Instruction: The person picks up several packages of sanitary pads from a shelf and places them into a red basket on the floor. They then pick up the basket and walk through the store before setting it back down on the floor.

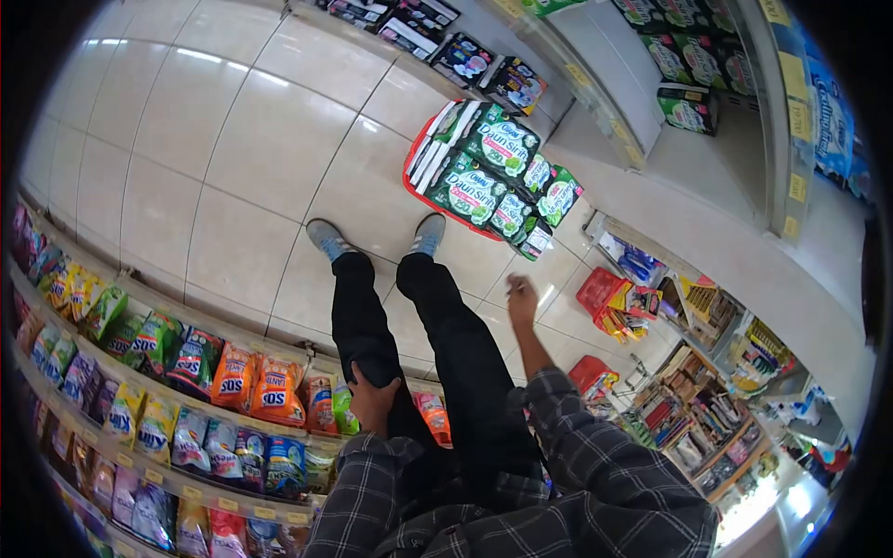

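Observation:
My left hand (372,398) rests on my black-trousered left leg, thumb and fingers apart, holding nothing. My right hand (522,298) hangs in the air past my right leg, its fingers loosely bent and nothing visible in them. Beyond it, on the tiled floor, stands a red shopping basket (406,170) filled with stacked green and black packs of sanitary pads (470,189). Several smaller green packs (559,196) lie at its right side, against the shelf. My right hand is apart from the basket and packs.
Shelves (595,88) with packs and price tags run along the top and right. On the left, shelves hold detergent pouches (277,386). Two more red baskets (600,286) with goods stand on the floor at right. My shoes (330,240) are just before the filled basket.

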Motion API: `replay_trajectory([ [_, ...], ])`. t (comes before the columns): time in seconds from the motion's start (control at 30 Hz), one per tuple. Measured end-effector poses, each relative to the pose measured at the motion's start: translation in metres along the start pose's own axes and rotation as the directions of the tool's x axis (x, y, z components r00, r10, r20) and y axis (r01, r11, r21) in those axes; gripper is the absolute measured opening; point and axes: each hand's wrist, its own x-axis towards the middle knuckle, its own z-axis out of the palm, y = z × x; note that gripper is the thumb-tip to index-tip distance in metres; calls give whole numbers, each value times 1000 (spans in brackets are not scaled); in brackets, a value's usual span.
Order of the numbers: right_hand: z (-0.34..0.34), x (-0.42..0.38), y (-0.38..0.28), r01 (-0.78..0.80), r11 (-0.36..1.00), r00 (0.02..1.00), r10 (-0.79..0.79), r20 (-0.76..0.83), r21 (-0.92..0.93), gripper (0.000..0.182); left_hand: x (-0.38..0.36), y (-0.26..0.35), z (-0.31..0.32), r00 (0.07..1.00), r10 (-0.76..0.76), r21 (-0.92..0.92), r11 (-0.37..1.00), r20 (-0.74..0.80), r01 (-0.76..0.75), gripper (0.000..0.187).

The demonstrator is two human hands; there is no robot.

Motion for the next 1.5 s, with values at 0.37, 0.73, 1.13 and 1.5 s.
replay_trajectory([
  [0.37, 11, -5, -81, 5, 998, 999, -2, -42, 70, 46, 36, 1, -17, 999, 28, 84, 996, -21, -26, 113],
  [0.73, -217, 192, -242, 602, 677, 588, -735, -338, -424, 13, 29, 7, 11, 993, -12, 8, 1000, -120, 13, 104],
  [1.13, -384, 392, -372, 273, 359, 28, -930, -366, -892, 93, -4, 62, 76, 965, -245, -76, 968, -99, 238, 94],
  [1.5, -462, 506, -258, 192, 415, 293, -889, -352, -889, 77, -18, 72, 106, 950, -285, -89, 957, -126, 275, 94],
])
